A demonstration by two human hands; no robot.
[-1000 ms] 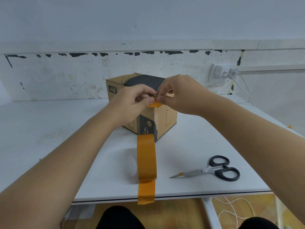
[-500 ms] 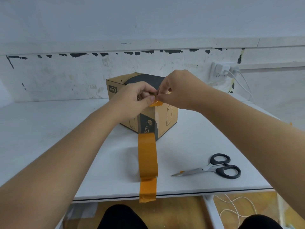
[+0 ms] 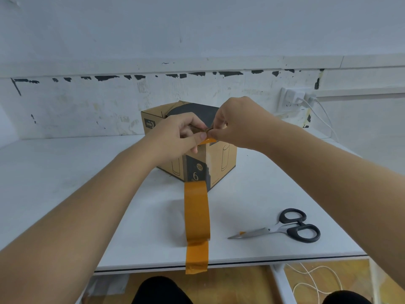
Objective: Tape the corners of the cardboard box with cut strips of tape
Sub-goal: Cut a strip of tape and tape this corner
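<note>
Both arms extended over the tabletop (image 3: 65,172); left hand (image 3: 177,137) and right hand (image 3: 238,121) each in a pinch grip on the tape strip (image 3: 208,141) at the cardboard box (image 3: 221,159) top near corner, fingertips almost touching

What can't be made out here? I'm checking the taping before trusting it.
Head view only:
- Top near corner of the cardboard box: covered by the left hand and right hand.
- Tape strip: mostly hidden by fingers.
- Tape roll: seen edge-on.
- Box's far sides: face away.
</note>
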